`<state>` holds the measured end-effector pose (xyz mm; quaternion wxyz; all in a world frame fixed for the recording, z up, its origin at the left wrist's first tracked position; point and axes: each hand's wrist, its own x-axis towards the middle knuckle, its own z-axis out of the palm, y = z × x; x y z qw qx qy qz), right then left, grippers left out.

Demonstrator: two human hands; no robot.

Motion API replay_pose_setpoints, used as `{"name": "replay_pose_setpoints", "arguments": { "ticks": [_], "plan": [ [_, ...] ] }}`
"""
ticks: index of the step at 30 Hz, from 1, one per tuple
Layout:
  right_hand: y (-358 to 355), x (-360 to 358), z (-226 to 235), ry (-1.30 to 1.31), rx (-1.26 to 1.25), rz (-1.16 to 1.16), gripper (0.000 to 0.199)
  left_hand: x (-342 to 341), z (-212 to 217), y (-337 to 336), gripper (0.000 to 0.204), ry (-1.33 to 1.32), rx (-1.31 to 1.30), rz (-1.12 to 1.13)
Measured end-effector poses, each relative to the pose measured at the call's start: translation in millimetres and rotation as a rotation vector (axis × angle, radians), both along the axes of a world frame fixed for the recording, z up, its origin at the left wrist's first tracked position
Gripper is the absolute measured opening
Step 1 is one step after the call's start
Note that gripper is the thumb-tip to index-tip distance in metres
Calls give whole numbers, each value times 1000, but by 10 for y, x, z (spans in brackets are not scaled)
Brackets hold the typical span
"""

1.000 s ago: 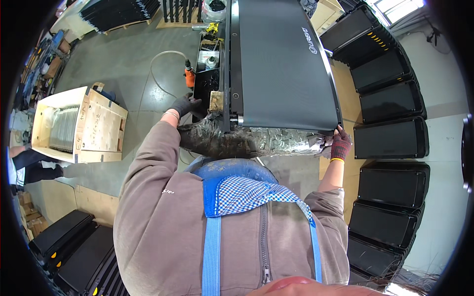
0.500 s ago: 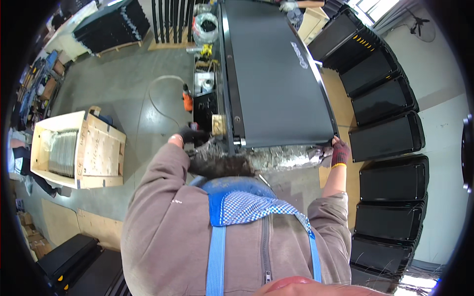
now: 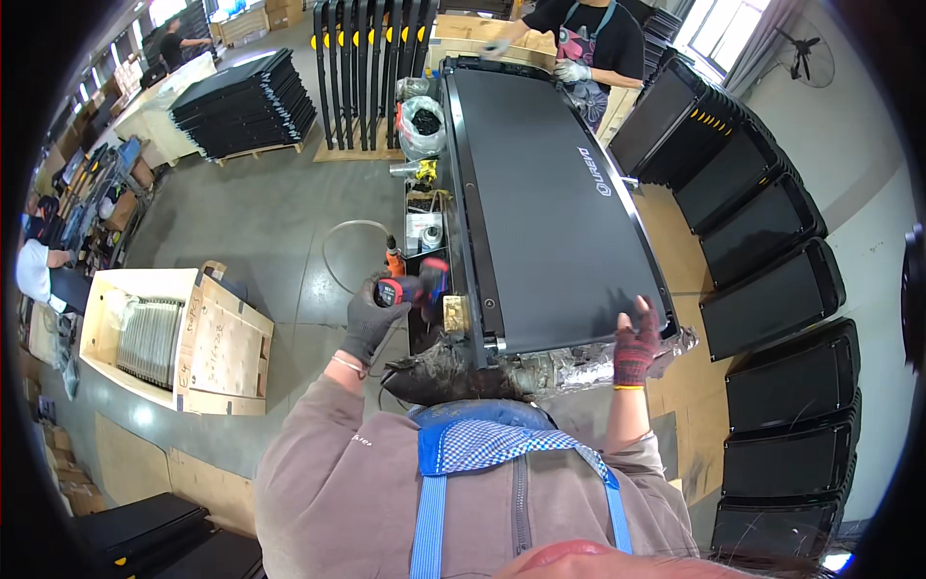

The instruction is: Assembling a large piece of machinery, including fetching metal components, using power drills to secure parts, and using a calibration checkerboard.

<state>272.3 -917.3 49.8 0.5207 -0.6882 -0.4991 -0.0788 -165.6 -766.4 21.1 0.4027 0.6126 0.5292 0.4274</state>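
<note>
A treadmill deck with a black belt [image 3: 550, 203] stretches away in front of me, dark rails along its sides. My left hand [image 3: 368, 320], in a dark glove, grips a red-and-black cordless driver [image 3: 434, 278] left of the deck's near corner; its tip is hard to make out. Over the near right corner is my right hand [image 3: 637, 349], in a red-and-black glove, fingers apart and nothing in them. Silver film-wrapped padding [image 3: 569, 372] lies along the near end. An orange air tool [image 3: 394, 259] on a hose stands beyond my left hand.
A co-worker [image 3: 603, 43] in white gloves stands at the deck's far end. Stacked black decks [image 3: 767, 304] line the right wall. At left is an open wooden crate [image 3: 222, 357] of metal parts. Beside the left rail sit a plastic bag [image 3: 422, 125] and a small wooden block [image 3: 455, 314].
My left hand has come up with the cordless driver in it. My right hand has let go of the deck's near right corner and opened. More of the co-worker shows.
</note>
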Motion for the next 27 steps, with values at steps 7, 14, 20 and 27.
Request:
{"name": "replay_pose_setpoints", "arguments": {
  "ticks": [7,14,20,27],
  "plan": [
    [180,-1561,646,907,22,765,64,289,1295,-615,46,171,786,-144],
    [112,-1737,825,1639,-61,1223,83,669,1072,-664,36,165,1328,-808],
    [-329,-1525,531,1195,-12,696,65,754,640,-183,34,116,883,-706],
    [-835,-1200,-34,-73,-325,292,39,727,-1253,795,32,800,47,-667]
  ]
}}
